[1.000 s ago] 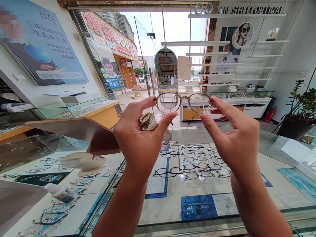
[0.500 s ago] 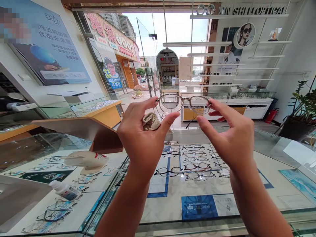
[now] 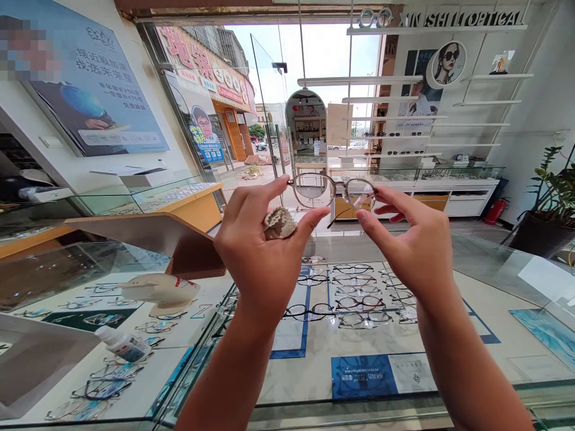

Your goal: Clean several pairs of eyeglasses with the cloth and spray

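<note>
A pair of round, thin-rimmed eyeglasses (image 3: 338,185) is held up in front of me, above the display counter. My left hand (image 3: 265,257) grips the left end of the frame at its fingertips. A crumpled, beige-grey cloth (image 3: 279,224) is tucked in that same hand, between thumb and fingers. At the right end, my right hand (image 3: 411,248) pinches the frame near the hinge, thumb below the lens. One dark temple tip shows beneath the lenses, between the hands. Both lenses are see-through, with the shop behind them.
Under the glass counter (image 3: 309,383) lie rows of eyeglasses (image 3: 359,302) and a blue-and-white card (image 3: 363,376). To the left are a white bottle (image 3: 123,344), a cream animal-shaped figure (image 3: 157,290) and a brown slanted board (image 3: 148,230). A standing mirror (image 3: 306,129) and wall shelves are farther back.
My right hand has moved a little left, and the eyeglasses have turned slightly, so the right lens looks narrower. My left hand has shifted slightly right. Both grips stay the same.
</note>
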`<state>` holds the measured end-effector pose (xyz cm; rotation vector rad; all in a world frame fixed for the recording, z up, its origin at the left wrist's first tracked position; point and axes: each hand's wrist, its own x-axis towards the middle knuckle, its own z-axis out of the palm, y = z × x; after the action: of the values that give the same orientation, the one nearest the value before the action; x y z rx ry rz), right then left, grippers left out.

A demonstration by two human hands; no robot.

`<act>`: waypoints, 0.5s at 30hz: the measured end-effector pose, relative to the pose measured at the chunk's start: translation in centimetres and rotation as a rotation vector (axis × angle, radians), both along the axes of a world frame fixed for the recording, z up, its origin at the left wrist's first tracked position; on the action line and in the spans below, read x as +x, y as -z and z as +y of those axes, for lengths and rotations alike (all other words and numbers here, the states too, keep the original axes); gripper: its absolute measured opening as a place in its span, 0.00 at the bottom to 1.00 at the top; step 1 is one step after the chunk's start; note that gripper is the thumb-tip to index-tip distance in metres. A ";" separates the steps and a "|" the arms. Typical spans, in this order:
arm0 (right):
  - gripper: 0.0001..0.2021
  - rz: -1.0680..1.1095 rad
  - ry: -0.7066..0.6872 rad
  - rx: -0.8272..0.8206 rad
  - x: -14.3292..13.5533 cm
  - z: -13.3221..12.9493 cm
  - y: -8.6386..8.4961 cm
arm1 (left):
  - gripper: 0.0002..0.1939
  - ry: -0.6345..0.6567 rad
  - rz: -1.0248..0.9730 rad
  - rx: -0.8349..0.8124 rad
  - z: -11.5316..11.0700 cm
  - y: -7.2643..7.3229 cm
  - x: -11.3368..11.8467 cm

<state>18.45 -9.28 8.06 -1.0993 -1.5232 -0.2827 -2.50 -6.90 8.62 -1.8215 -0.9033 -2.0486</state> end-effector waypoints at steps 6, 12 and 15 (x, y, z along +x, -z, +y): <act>0.22 0.004 -0.005 -0.024 0.0 0.1 0.0 | 0.23 0.055 -0.012 -0.052 0.0 0.1 -0.1; 0.23 0.007 0.013 -0.007 -0.1 0.0 0.0 | 0.25 -0.012 0.008 -0.036 0.1 0.0 -0.1; 0.22 0.011 0.026 0.028 -0.2 -0.1 -0.1 | 0.24 0.003 0.006 -0.041 0.2 0.0 -0.1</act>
<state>18.30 -9.36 8.12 -1.0970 -1.4924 -0.3145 -2.60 -6.73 8.60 -1.8496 -0.9481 -2.0402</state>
